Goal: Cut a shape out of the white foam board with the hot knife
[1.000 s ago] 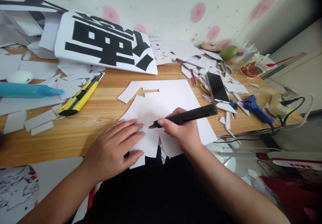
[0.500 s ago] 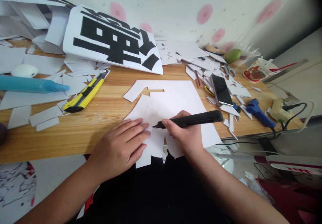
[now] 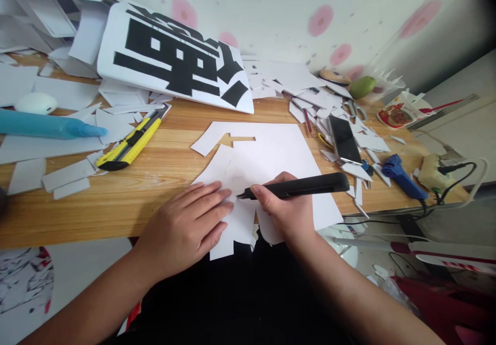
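Note:
A white sheet of card (image 3: 271,154) with cut-out notches lies on the wooden desk (image 3: 116,200), its near part hanging over the front edge. My left hand (image 3: 186,226) presses flat on the sheet's lower left, fingers spread. My right hand (image 3: 284,208) grips a black utility knife (image 3: 302,186), held nearly level, its tip touching the card just right of my left fingertips.
A yellow utility knife (image 3: 129,146) and a blue tube (image 3: 46,125) lie at the left among white offcuts. A white board with black lettering (image 3: 174,61) leans at the back. At the right are a phone (image 3: 344,139), scissors (image 3: 354,108), a blue glue gun (image 3: 403,177) and cables.
The view has shifted slightly; both hands stay on the sheet, and the knife tip has crept a little toward me along the card.

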The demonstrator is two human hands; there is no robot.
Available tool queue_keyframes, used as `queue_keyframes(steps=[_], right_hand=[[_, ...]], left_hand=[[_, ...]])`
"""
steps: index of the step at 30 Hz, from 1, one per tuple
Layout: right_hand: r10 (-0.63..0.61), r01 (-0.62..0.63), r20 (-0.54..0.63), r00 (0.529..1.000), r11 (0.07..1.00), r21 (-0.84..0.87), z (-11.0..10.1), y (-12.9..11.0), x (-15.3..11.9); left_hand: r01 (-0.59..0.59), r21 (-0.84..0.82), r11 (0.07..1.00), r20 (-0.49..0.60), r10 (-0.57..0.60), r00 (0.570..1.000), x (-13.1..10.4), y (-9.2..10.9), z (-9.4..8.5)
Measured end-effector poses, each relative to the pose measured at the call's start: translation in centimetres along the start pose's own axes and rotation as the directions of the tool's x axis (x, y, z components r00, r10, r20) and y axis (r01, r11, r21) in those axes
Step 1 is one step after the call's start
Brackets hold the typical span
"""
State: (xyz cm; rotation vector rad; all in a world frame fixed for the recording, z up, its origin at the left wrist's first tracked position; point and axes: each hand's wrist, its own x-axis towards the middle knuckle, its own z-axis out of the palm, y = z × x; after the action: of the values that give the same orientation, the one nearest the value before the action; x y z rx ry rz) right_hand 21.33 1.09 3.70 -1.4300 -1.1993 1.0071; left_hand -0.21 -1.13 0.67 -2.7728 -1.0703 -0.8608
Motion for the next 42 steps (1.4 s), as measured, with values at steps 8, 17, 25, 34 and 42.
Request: queue_keyframes(steps=[8, 17, 25, 34, 42], right_hand=[[-0.015, 0.013, -0.031, 0.999, 0.998, -0.063, 0.2, -0.2, -0.2], [-0.022, 0.016, -0.066, 0.998, 0.996, -0.084, -0.1, -0.5, -0.8], [-0.067, 0.060, -0.067, 0.995, 0.993, -0.106, -1.0, 0.4, -0.4], [-0.061, 0.055, -0.083, 0.995, 0.996, -0.077, -2.0, 0.5, -0.4], [-0.090, 0.088, -0.041, 0.995, 0.995, -0.040, -2.5, 1.1, 0.4]], left_hand=[[0.003, 0.003, 1.000, -0.006, -0.003, 1.000, 0.0, -0.1, 0.2], [0.039, 0.034, 0.999, -0.016, -0.038, 0.999, 0.2, 0.0, 0.1], [0.020, 0.028, 0.999, -0.016, -0.019, 1.000, 0.3, -0.3, 0.1], [0.019, 0.021, 1.000, -0.027, -0.018, 0.999, 0.3, -0.4, 0.1], [0.009, 0.023, 1.000, -0.028, -0.008, 1.000, 0.3, -0.4, 0.1]])
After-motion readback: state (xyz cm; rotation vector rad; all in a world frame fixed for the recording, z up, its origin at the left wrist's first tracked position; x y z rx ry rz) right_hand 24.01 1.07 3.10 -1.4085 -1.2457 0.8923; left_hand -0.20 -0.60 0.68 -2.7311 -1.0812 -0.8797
